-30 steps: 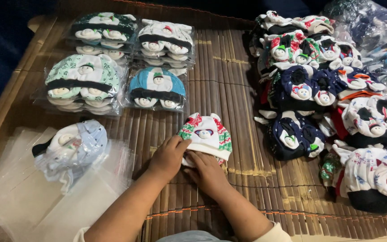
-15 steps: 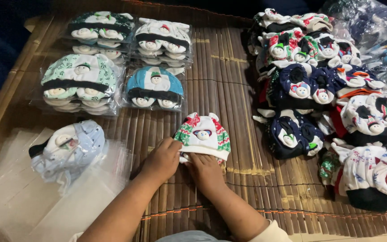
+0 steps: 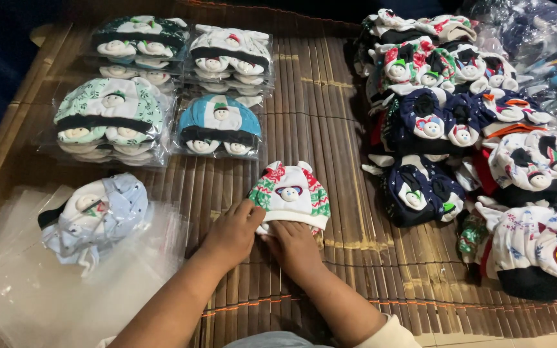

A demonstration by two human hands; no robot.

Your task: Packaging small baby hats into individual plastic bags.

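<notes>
Both hands are pressing flat on a knit baby cap [image 3: 291,193] lying mid-mat: left hand [image 3: 232,233] at its 7 o'clock hem, right hand [image 3: 294,246] at 6 o'clock, fingers loosely spread, on the ribbed bamboo mat [image 3: 330,116].

Bare forearms, pale cream sleeve [image 3: 391,332]

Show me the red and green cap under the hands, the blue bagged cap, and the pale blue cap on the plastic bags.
red and green cap [image 3: 290,193], head view, white front panel.
blue bagged cap [image 3: 219,119], head view, crown.
pale blue cap [image 3: 98,212], head view, middle.
</notes>
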